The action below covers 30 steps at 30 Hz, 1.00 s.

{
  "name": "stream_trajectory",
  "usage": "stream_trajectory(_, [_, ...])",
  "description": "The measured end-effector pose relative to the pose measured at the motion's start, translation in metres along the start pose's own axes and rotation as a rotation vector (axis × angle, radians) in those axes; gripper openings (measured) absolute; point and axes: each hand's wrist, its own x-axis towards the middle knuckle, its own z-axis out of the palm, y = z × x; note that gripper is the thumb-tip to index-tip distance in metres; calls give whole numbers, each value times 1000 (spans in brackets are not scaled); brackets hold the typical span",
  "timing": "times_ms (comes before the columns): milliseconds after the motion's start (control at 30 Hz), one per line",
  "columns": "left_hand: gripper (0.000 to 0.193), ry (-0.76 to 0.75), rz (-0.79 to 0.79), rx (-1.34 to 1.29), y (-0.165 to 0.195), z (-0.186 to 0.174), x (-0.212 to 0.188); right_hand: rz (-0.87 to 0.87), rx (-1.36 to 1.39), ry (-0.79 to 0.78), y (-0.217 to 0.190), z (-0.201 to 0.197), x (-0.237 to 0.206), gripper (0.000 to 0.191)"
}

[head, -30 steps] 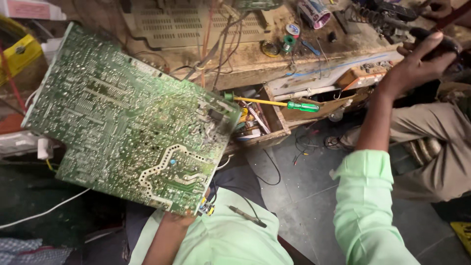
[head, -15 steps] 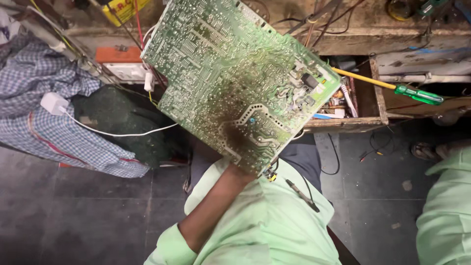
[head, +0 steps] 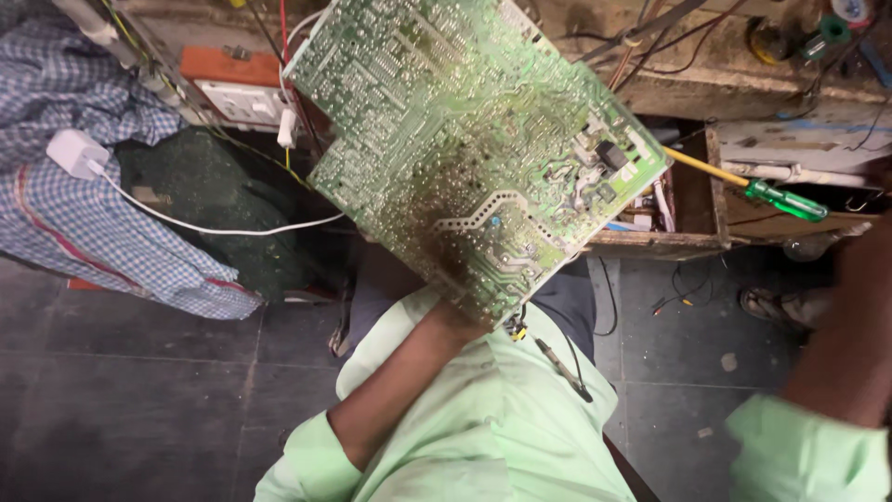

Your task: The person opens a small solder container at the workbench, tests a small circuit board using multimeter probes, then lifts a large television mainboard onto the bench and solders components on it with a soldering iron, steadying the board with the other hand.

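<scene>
**Holding the circuit board up, solder side toward me**

My left hand [head: 455, 311] is gripping the large green circuit board [head: 474, 149] at its lower edge; my fingers are hidden behind the board, so I am judging the clamp from the way the board is standing free in the air, tilted, with nothing else carrying it. My left forearm is rising to it out of a pale green sleeve [head: 316, 455]. My right hand is out of view: only the right forearm [head: 850, 325] is showing, blurred, at the right edge of the picture, so I cannot tell whether those fingers are closed or loose.

The board is hanging over my lap and in front of the worktop [head: 706, 88], covering much of its front edge. Just past the board's right corner, a screwdriver with a yellow shaft and a green handle [head: 785, 200] is lying across an open wooden drawer [head: 697, 200]. Toward the worktop's left end, a white wall socket [head: 237, 98] is sitting on an orange plate, and a white charger [head: 74, 153] with its cable is resting on checked cloth [head: 102, 232].

As I read it, I am inspecting the soldered face, which is darkened near my grip. Any next move is calling for a steady hold by the edges.
</scene>
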Motion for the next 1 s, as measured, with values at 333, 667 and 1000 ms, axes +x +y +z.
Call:
stream_trajectory(333, [47, -68, 74, 463, 2, 24, 5, -538, -878, -548, -76, 163, -174, 41])
stream_trajectory(667, [50, -2, 17, 178, 1, 32, 12, -506, -895, -507, -74, 175, -181, 47])
stream_trajectory(1000, [44, 37, -19, -72, -3, 23, 10, -504, -886, -516, -74, 177, -183, 47])
